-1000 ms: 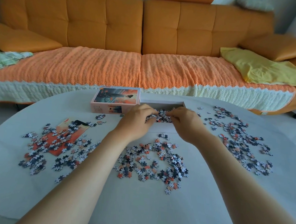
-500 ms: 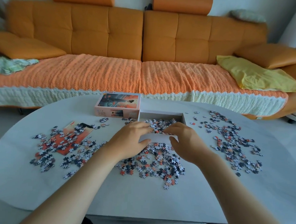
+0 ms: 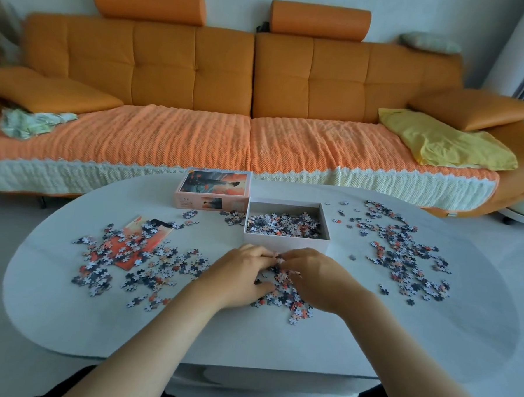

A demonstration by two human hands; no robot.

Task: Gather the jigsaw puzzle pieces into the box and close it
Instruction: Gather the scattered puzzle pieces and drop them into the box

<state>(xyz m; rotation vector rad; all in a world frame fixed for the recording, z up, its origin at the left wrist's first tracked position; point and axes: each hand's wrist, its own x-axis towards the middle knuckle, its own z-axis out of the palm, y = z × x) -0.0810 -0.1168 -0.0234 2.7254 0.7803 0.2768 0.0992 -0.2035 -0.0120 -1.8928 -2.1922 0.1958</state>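
Scooping grey-and-orange cardboard jigsaw pieces (image 3: 282, 299)
Left hand (image 3: 241, 276), right hand (image 3: 314, 280): fingers (image 3: 259, 256) curled round them; next, lift into white open box (image 3: 285, 243).

I note left hand (image 3: 240, 277) and right hand (image 3: 318, 281) curled round the middle pile of pieces (image 3: 280, 292), just before the open, part-filled box (image 3: 285, 244).
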